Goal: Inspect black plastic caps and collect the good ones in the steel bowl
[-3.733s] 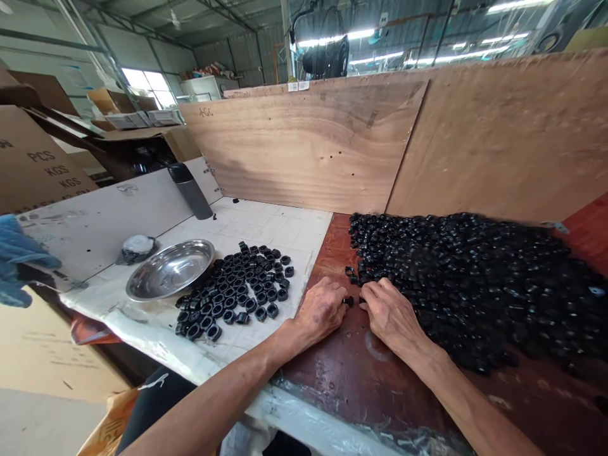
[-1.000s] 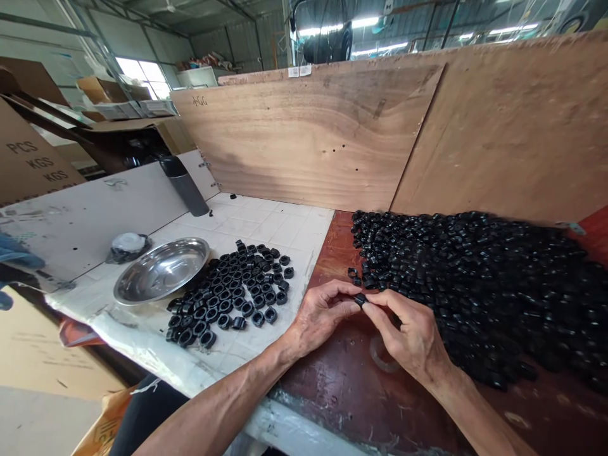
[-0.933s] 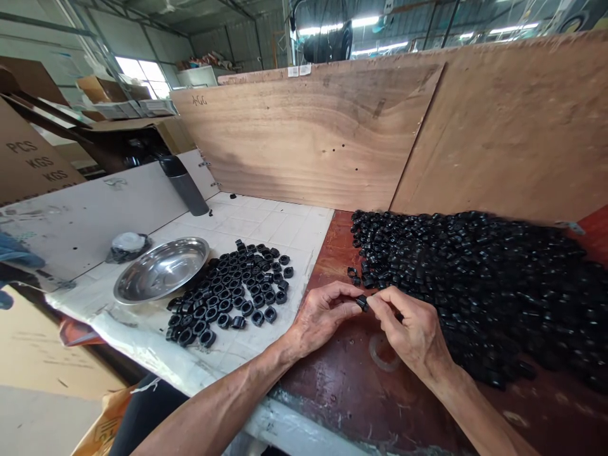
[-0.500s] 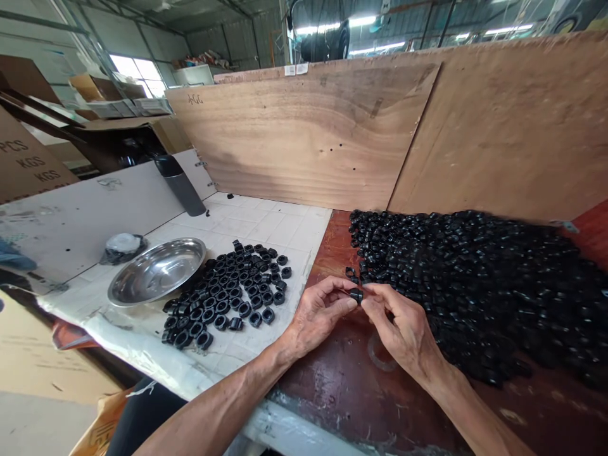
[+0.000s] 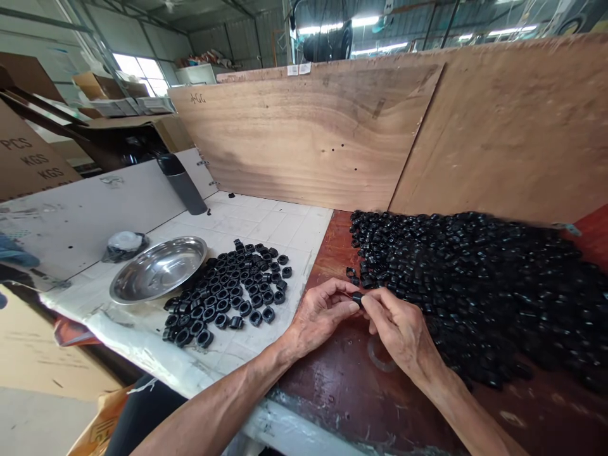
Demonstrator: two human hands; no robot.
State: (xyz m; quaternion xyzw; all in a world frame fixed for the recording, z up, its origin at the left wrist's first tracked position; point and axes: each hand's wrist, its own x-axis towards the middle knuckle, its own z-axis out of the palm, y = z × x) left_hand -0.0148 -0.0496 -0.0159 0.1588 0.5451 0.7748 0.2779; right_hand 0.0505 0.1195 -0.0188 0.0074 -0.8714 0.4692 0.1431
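Observation:
A small black ring-like part (image 5: 357, 298) is held between my two hands, over the reddish-brown board (image 5: 332, 373). My left hand (image 5: 323, 310) pinches it between thumb and fingertips from the left. From the right, the closed fingers of my right hand (image 5: 396, 320) press on the same part and hide some of it. Just beyond my hands lies the near edge of a big heap of black parts (image 5: 475, 285). Left of my left hand, a spread of black rings (image 5: 228, 291) covers part of the white surface (image 5: 266, 218), most showing their openings.
A shallow metal bowl (image 5: 159, 269) rests beside the rings, with a small plastic-wrapped bundle (image 5: 124, 244) behind it. A dark bottle (image 5: 183, 183) stands near the left partition. A tall wooden panel (image 5: 304, 139) closes off the back. Cardboard boxes (image 5: 33, 145) stand at far left.
My right fingers have shifted and curled closer around the black part, which has turned slightly. The left hand keeps its pinch. The view has moved very little.

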